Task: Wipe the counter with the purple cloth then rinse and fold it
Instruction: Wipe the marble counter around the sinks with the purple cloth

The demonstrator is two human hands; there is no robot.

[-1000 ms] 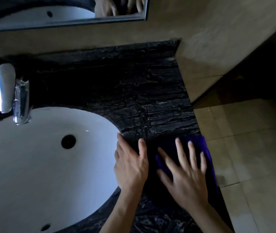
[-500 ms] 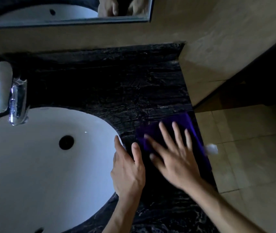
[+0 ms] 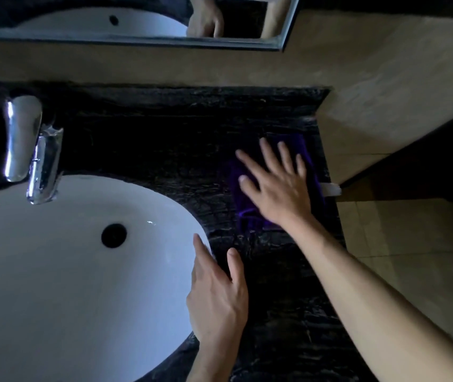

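Flat on the dark, veined stone counter (image 3: 164, 139) lies the purple cloth (image 3: 250, 205), well to the right of the white oval sink basin (image 3: 54, 271) and close along the counter's right-hand edge. It shows as a folded oblong whose long axis runs from the near side of the counter toward the back wall, its far end tipped slightly to the right; its outline is hard to trace in the dim light, especially at that far end. The right hand (image 3: 277, 188) presses down on it, palm flat, with all five fingers straight and spread wide, the fingertips pointing toward the wall and a little to the left. A small white tag (image 3: 331, 188) sticks out past the counter's edge just beside this hand.

The left hand (image 3: 217, 296) sits nearer the person, apart from the cloth, at the rim where basin meets counter. Its fingers are straight and relaxed and hold nothing; whether the palm touches the stone I cannot tell.

At the back left of the basin stands a chrome faucet (image 3: 35, 155), and a dark drain hole (image 3: 113, 235) sits in the bowl. Above, a mirror (image 3: 137, 23) on the beige wall reflects the basin and both arms. Beige floor tiles (image 3: 412, 244) lie to the right of the counter.
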